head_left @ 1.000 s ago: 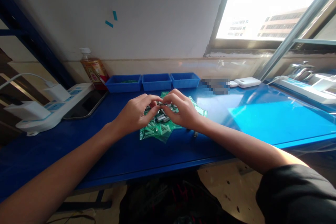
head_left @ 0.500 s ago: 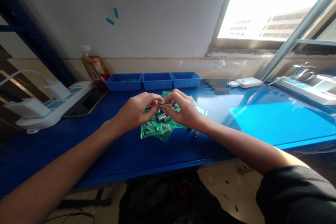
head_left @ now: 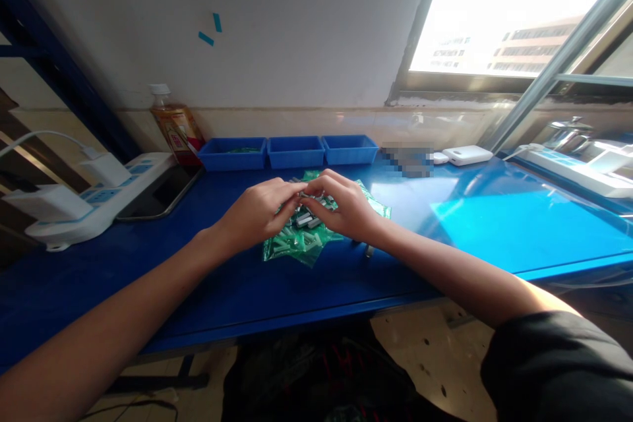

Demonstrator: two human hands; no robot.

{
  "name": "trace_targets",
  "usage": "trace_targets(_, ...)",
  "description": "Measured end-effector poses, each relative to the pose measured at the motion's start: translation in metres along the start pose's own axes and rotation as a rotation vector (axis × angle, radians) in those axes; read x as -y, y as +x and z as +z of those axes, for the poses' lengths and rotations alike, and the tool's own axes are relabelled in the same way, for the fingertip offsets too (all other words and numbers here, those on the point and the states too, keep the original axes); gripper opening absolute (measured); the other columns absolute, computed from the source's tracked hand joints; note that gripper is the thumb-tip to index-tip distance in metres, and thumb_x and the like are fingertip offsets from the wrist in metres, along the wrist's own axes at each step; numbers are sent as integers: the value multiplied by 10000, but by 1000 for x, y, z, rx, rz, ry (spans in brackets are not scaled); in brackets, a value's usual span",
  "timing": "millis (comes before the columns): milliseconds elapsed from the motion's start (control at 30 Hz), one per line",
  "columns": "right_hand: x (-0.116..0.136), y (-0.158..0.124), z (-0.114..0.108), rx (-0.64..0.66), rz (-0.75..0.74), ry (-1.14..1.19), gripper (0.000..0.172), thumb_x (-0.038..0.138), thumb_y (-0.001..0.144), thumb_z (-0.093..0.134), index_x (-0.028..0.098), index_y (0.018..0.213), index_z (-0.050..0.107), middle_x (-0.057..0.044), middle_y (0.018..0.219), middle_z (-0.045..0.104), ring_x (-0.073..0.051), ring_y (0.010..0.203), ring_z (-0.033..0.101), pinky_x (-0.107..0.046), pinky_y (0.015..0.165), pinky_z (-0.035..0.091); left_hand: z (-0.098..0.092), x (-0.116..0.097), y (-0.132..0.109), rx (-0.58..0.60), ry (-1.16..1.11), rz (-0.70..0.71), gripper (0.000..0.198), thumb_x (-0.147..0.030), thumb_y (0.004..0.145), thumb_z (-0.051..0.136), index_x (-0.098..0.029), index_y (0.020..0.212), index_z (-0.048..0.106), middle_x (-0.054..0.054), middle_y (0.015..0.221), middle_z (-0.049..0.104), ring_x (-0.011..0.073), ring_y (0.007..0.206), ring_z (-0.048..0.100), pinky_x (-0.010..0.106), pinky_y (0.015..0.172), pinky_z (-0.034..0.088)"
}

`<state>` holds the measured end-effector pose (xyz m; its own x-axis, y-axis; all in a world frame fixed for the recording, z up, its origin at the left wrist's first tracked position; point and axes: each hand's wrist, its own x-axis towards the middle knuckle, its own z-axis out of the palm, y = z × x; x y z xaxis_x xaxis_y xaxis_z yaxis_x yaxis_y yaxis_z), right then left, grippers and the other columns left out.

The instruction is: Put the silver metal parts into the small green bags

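My left hand [head_left: 262, 211] and my right hand [head_left: 343, 206] meet fingertip to fingertip above the middle of the blue table. Both are closed in a pinch, and what lies between the fingers is too small and too covered to name. Under them are green plastic bags [head_left: 299, 248] with several small pale, stick-like pieces inside. Loose grey metallic pieces [head_left: 309, 221] lie on top of the bags, partly hidden by my fingers. Just below my right wrist, a small metal piece [head_left: 369, 250] rests on the table.
Three blue bins [head_left: 295, 152] line the wall; the left one holds something green. On the left are a bottle [head_left: 175, 125], a phone [head_left: 161, 192] and a power strip [head_left: 99, 201] with chargers. A white device [head_left: 467, 155] and a second power strip [head_left: 581, 161] stand on the right.
My hands stay together over the green bags, with only a slight shift of the fingers. The left fingers now sit a little straighter. The whole view has moved very slightly.
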<state>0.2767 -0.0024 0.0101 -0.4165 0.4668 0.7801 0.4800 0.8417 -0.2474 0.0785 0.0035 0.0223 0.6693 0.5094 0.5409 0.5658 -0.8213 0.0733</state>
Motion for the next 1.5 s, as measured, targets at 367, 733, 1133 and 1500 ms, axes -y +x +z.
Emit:
trace_targets(367,10,0,0,-125,55,-119,161,316,863,571,196,767,522,-19,764,597,-126,687,542,-244,648,411,-7,1,1,6,4,-26,321,-285,917,389,-158,1124,600,71,963,678,183,862,619,271,791,466)
trace_targets(733,7,2,-7,29,-43,-124,115,241,910,473,199,922,580,-42,840,608,-139,775,568,-252,705,437,-12,-3,2,44,-10,-47,344,-318,930,352,-149,1054,625,76,917,687,194,834,624,282,761,463)
trace_targets(1133,-86,37,-43,-125,499,-498,326,336,841,537,157,1113,528,-75,866,644,-214,766,594,-318,687,428,-13,18,1,-216,61,-259,182,-198,786,457,-171,751,634,29,723,637,158,661,576,269,645,446)
trace_targets(1500,-62,9,-28,231,446,-423,359,391,853,521,182,1145,525,-62,945,649,-192,825,603,-281,681,419,-13,62,-9,-77,84,-427,177,-201,693,459,-192,739,629,-13,564,606,154,531,561,244,540,412)
